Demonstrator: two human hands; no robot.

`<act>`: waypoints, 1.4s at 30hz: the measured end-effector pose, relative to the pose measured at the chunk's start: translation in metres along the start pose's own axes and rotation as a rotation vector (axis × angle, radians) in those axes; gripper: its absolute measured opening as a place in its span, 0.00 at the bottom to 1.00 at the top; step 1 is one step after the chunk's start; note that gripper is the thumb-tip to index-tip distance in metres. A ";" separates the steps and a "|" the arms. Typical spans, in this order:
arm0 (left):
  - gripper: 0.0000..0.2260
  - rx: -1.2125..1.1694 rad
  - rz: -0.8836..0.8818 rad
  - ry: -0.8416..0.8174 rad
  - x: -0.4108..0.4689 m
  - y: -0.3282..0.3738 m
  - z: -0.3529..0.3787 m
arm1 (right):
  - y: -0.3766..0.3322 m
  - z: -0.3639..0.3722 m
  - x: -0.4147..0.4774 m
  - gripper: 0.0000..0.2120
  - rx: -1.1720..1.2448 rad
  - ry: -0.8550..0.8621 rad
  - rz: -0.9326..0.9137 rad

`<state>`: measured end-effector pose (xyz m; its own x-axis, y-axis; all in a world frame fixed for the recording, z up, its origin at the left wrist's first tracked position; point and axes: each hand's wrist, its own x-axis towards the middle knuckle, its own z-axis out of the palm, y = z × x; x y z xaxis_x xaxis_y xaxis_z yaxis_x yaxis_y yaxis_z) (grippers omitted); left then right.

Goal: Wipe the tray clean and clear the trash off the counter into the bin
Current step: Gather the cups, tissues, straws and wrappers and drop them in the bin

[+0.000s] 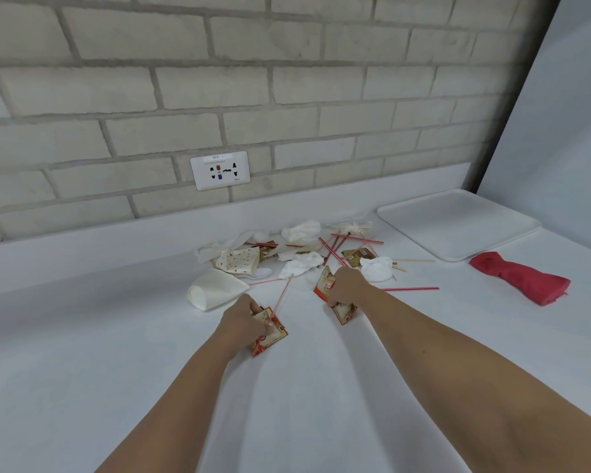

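My left hand (241, 319) curls round a packet (270, 336) and straw (282, 295); my right hand (347, 288) grips a second packet (325, 285). Light, slick foil, I judge: pinch the edges firmly.

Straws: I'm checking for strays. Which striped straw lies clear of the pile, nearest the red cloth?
The straw lying alone beside the right hand, pointing toward the red cloth. The others are tangled in the pile; another runs up from the left hand.

left hand (241, 319) grips a red sauce packet (270, 332) and a striped straw (282, 297), nearer than the trash pile (297, 254). right hand (347, 285) grips packets (325, 285) at the pile's near edge. white tray (458, 223) lies right of the pile, red cloth (522, 278) just nearer than the tray.
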<state>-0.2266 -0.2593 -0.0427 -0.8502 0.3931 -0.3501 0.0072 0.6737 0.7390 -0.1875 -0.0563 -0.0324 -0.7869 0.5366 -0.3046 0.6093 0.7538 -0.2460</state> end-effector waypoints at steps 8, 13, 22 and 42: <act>0.13 -0.039 0.005 0.026 -0.011 0.003 0.011 | 0.002 -0.005 -0.023 0.16 0.090 -0.161 -0.018; 0.17 -0.072 0.023 0.062 -0.017 0.002 0.018 | -0.001 0.008 -0.039 0.13 0.017 -0.035 -0.048; 0.19 -0.111 0.031 0.083 -0.034 0.004 0.042 | 0.012 0.018 -0.060 0.10 0.144 -0.017 -0.076; 0.13 -0.150 0.262 -0.050 -0.124 0.098 0.198 | 0.224 -0.022 -0.173 0.12 0.320 0.103 -0.001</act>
<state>-0.0168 -0.1180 -0.0404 -0.8029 0.5740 -0.1610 0.1421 0.4467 0.8833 0.0828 0.0282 -0.0148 -0.7830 0.5843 -0.2135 0.5958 0.6058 -0.5273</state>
